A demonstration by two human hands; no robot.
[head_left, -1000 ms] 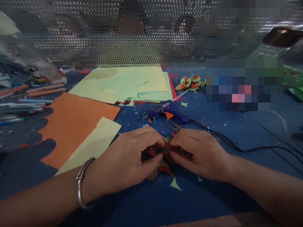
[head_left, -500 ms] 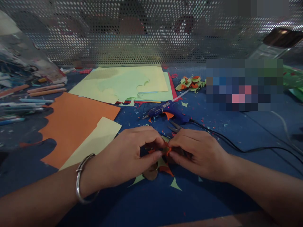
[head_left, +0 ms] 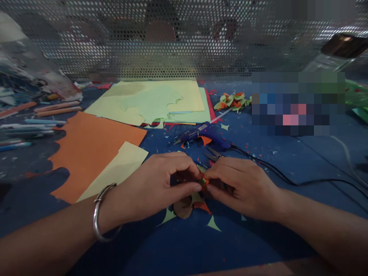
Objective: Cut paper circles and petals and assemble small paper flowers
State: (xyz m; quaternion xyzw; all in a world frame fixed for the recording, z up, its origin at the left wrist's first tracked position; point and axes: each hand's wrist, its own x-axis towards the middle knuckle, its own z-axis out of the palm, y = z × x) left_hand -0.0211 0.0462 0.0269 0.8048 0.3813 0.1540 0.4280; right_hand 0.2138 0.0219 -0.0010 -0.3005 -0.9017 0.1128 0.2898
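Observation:
Between my fingertips is a small curled piece of orange and green paper (head_left: 204, 181). My left hand (head_left: 165, 178), a silver bangle on its wrist, pinches it from the left. From the right, my right hand (head_left: 241, 186) grips the same piece; my fingers hide part of it. Just below on the blue tabletop lie a round brown disc (head_left: 183, 208), an orange paper scrap (head_left: 202, 207) and pale green scraps (head_left: 214, 223). Beyond my right hand, the open jaws of pliers or scissors (head_left: 213, 155) show, their handles hidden.
A blue glue gun (head_left: 198, 132) lies ahead, its black cord (head_left: 273, 172) running right. Cut orange paper (head_left: 92, 153) and stacked coloured sheets (head_left: 129, 99) lie left and ahead. Curled paper pieces (head_left: 234, 101) sit beyond. A perforated metal panel (head_left: 161, 46) stands behind.
My left fingers and thumb have shifted slightly right against the paper piece. My right hand has barely moved. The table items stay in place.

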